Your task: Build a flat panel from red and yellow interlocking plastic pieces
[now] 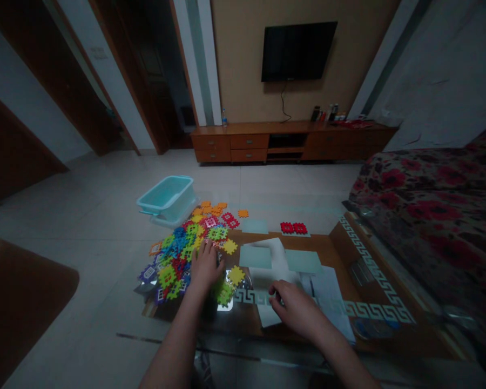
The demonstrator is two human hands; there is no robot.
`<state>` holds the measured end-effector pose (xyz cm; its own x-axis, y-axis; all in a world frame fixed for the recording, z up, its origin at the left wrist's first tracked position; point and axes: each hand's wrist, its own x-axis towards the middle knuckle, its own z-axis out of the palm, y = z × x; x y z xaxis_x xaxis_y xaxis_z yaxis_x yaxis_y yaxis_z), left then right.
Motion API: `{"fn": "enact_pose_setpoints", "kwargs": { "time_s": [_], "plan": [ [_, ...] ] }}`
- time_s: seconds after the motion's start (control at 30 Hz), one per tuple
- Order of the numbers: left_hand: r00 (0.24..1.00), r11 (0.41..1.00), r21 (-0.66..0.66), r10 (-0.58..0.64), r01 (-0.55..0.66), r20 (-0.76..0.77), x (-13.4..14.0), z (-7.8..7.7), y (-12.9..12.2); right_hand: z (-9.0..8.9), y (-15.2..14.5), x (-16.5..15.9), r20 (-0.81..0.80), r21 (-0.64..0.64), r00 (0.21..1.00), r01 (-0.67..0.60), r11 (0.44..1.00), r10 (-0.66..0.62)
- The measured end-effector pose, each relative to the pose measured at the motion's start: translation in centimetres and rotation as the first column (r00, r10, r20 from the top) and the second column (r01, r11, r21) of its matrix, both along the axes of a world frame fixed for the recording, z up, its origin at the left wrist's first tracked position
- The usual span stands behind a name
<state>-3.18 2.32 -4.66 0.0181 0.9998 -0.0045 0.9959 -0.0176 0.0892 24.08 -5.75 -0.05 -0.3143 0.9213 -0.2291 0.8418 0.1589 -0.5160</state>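
Observation:
A heap of colourful plastic interlocking tiles (186,246) with toothed edges lies on the left of the glass table (389,346). My left hand (206,263) reaches over the heap, fingers stretched out and touching tiles; some are hidden under it. Beside that hand are a yellow tile (236,275) and a green tile (224,294). My right hand (294,303) hovers at or just above the glass, its fingers loosely curled, a gap between thumb and forefinger, nothing visible in it. Two red tiles (294,228) sit side by side farther back, apart from the heap.
A light blue plastic basket (166,197) stands behind the heap at the left. Orange tiles (218,208) lie along the far edge. Papers (328,292) show under the glass. A flower-patterned sofa (433,189) is at the right, a brown seat (28,286) at the left.

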Motion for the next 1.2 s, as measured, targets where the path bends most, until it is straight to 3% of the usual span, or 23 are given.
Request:
{"fn": "enact_pose_setpoints", "kwargs": {
  "time_s": [0.3,0.73,0.97,1.2],
  "plan": [
    [1.000,0.999,-0.048,-0.012,0.011,-0.023,0.3,0.1,-0.5,0.0,0.0,0.1,0.002,0.008,1.000,0.005,1.000,-0.005],
    [0.997,0.998,0.035,-0.054,0.052,0.053,1.2,1.3,-1.1,0.0,0.1,-0.2,0.022,0.007,1.000,-0.011,1.000,0.011],
    [0.996,0.996,-0.060,-0.054,0.058,0.067,1.5,1.1,-1.2,-0.1,0.1,-0.3,0.020,0.005,1.000,-0.019,1.000,0.019],
    [0.994,0.996,0.006,-0.088,0.088,0.062,2.0,1.6,-1.6,0.0,0.2,-0.4,0.057,-0.006,0.998,-0.029,1.000,0.029]
  ]
}}
